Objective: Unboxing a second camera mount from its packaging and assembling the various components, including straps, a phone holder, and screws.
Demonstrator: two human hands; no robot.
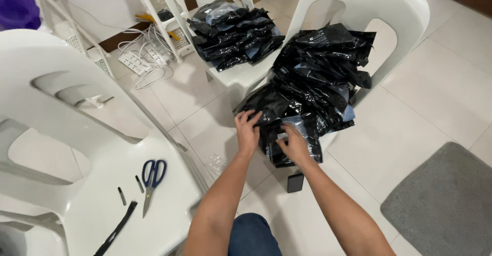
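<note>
A heap of shiny black plastic pouches covers the seat of a white plastic chair in front of me. Both my hands reach into its near edge. My left hand lies on the left side of the heap with fingers spread over a pouch. My right hand grips the nearest black pouch, thumb on top of it. A second stack of black pouches rests on another white chair further back.
A white chair at my left carries blue-handled scissors and black strips. A power strip with white cables lies on the tiled floor by a white rack. A grey mat sits at right; a small dark object lies below the heap.
</note>
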